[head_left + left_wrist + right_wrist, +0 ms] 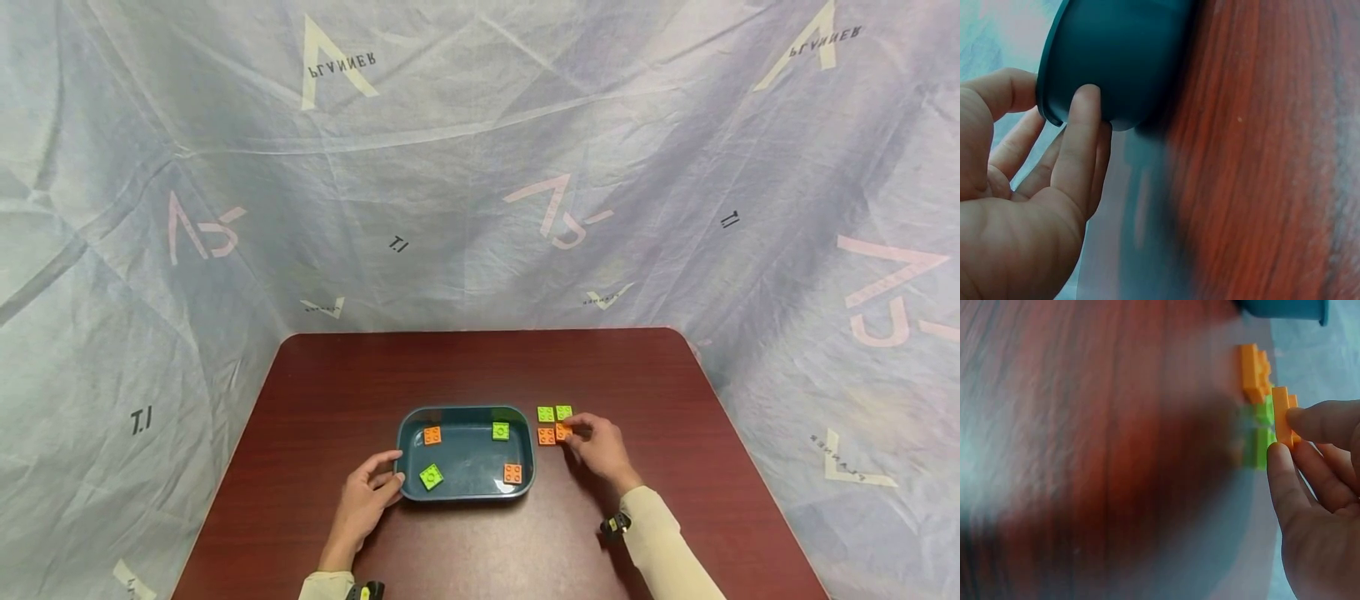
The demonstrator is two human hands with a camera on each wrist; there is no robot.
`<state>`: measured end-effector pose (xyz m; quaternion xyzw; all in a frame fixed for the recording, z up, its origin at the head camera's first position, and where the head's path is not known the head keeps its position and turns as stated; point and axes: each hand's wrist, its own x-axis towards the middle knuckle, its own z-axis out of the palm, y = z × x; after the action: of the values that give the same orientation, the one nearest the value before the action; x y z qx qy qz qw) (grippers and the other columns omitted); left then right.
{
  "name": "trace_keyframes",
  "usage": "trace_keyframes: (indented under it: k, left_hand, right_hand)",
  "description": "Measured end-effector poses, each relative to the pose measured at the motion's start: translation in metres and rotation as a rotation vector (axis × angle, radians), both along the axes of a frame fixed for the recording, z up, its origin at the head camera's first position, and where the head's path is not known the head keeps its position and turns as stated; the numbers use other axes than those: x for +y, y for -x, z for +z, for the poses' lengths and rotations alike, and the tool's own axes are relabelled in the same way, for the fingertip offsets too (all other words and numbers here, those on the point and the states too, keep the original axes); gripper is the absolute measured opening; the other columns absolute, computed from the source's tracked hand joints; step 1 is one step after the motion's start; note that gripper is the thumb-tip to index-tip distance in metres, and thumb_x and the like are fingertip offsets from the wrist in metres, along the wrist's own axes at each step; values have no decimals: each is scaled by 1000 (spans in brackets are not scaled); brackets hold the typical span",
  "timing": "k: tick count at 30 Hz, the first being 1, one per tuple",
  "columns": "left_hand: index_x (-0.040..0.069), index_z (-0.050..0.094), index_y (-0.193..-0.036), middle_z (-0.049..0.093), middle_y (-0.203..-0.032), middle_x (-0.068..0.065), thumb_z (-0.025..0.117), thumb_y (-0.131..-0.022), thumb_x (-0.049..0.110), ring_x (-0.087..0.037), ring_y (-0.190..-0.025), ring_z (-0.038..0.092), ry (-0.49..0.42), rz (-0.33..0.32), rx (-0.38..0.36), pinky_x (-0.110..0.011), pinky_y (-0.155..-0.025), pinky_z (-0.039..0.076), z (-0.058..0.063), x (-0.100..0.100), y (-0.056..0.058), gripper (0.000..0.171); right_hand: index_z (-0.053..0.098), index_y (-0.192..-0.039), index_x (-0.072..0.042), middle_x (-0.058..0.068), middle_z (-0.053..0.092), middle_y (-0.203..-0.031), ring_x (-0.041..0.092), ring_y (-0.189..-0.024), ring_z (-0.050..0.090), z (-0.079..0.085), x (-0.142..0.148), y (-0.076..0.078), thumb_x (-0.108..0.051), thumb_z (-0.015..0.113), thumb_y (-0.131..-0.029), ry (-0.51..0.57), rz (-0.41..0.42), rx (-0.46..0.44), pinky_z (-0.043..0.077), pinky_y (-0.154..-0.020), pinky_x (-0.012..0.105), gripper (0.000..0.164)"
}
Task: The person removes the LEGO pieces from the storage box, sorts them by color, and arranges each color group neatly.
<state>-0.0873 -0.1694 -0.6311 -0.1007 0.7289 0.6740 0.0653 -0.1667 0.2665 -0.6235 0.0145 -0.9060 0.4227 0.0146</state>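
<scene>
A dark teal tray lies on the table, holding two orange and two green square toy building bricks. At its left end my left hand grips the rim and outer wall, fingertips against the wall in the left wrist view. To the tray's right, my right hand pinches an orange building brick between thumb and fingers. Beside that brick are another orange brick and two green bricks, one at the left and one at the right.
The reddish-brown wooden table has its far edge against grey fabric sheeting, which also hangs at both sides. Inside the tray, the orange bricks and green bricks sit apart near the corners.
</scene>
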Motion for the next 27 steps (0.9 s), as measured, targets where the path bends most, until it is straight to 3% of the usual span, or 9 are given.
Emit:
trace_keyframes:
  k: [9,23,27]
  left_hand:
    - [18,68,-141,67,-134,-16,78,-97,14,-28,-115,73,9,-9,-2,-34,-83,66,0,-1,0,45]
    - [18,69,-139,67,-132,-15,78,-97,15,-19,-107,75,29,3,-2,-33,-81,66,0,-2,-1,44]
    - [19,69,-139,67,-131,-15,78,-97,14,-20,-108,75,27,5,-11,-32,-81,66,0,-2,0,43]
  right_hand:
    - [79,-116,-7,13,79,-109,15,-77,66,-9,6,1,-1,80,-91,-20,-12,-21,53,-59,25,26]
    - [79,-118,-8,11,79,-111,18,-91,73,-10,6,3,-2,79,-91,-49,-16,-31,55,-68,24,28]
    - [78,-119,-6,12,79,-110,15,-84,71,-11,6,3,-2,79,-91,-33,-17,-34,54,-63,24,28]
